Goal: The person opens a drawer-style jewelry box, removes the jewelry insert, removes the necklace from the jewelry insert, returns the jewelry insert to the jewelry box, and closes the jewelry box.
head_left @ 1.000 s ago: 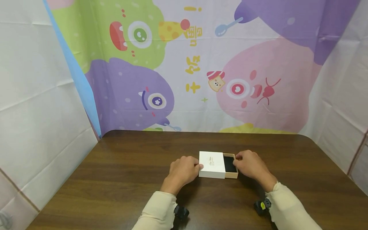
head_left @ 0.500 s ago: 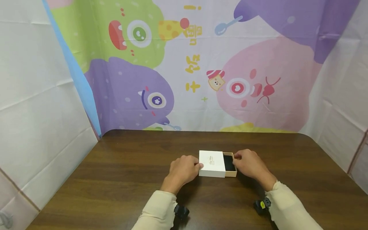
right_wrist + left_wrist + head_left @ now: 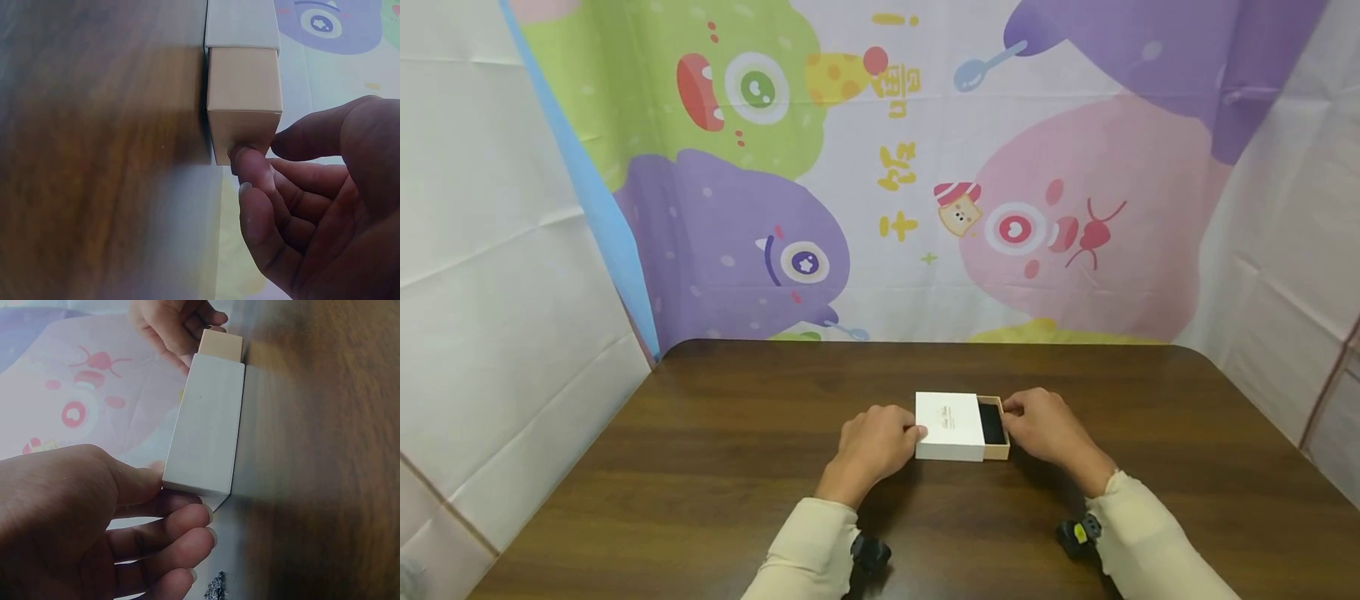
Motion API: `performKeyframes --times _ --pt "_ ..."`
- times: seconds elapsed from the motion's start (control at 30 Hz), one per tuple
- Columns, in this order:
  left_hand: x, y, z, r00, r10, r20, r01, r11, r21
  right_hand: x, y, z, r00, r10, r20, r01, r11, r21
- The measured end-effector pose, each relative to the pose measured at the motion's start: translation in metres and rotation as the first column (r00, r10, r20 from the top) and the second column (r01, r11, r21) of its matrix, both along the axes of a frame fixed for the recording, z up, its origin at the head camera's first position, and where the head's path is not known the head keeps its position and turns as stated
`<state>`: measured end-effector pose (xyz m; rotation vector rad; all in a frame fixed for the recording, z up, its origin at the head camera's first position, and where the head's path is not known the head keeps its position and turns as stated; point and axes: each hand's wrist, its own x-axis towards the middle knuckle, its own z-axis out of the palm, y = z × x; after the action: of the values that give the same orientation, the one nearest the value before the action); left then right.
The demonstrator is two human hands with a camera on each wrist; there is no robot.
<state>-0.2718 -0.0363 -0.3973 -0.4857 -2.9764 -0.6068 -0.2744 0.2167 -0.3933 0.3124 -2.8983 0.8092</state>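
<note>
A small white drawer box lies on the table, its white sleeve [image 3: 946, 425] printed with fine lettering on top. From the sleeve's right end sticks out a tan inner tray [image 3: 997, 451] with a black lining [image 3: 992, 423]. My left hand [image 3: 877, 442] holds the sleeve's left end, thumb on its top edge; the left wrist view shows the other fingers curled by that end [image 3: 197, 486]. At the tray's right end, my right hand [image 3: 1048, 433] pinches the wall, with a fingertip against the outer face [image 3: 240, 134] and the thumb at the upper edge.
The brown wooden table [image 3: 737, 417] extends around the box. Behind it hangs a cartoon-print cloth [image 3: 910, 275], and pale sheets [image 3: 512, 250] close off the sides. Each forearm wears a small black camera, one on the left sleeve [image 3: 870, 552] and one on the right [image 3: 1077, 536].
The tray has slid left, further into the sleeve, so less of the black lining shows. My right hand has moved left with it, while my left hand keeps its hold on the sleeve.
</note>
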Motion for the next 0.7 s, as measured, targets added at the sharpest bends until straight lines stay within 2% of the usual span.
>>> performKeyframes --times 0.3,0.7 --pt "0.0000 0.0005 -0.0002 1.000 -0.001 -0.010 0.001 1.000 -0.008 -0.0024 -0.0003 -0.0034 1.000 0.018 -0.015 -0.018 1.000 -0.011" --pt "0.0007 0.0004 0.0010 1.000 -0.002 -0.014 0.001 1.000 -0.014 -0.0006 -0.0029 -0.0024 0.999 0.016 0.041 -0.014 0.999 -0.036"
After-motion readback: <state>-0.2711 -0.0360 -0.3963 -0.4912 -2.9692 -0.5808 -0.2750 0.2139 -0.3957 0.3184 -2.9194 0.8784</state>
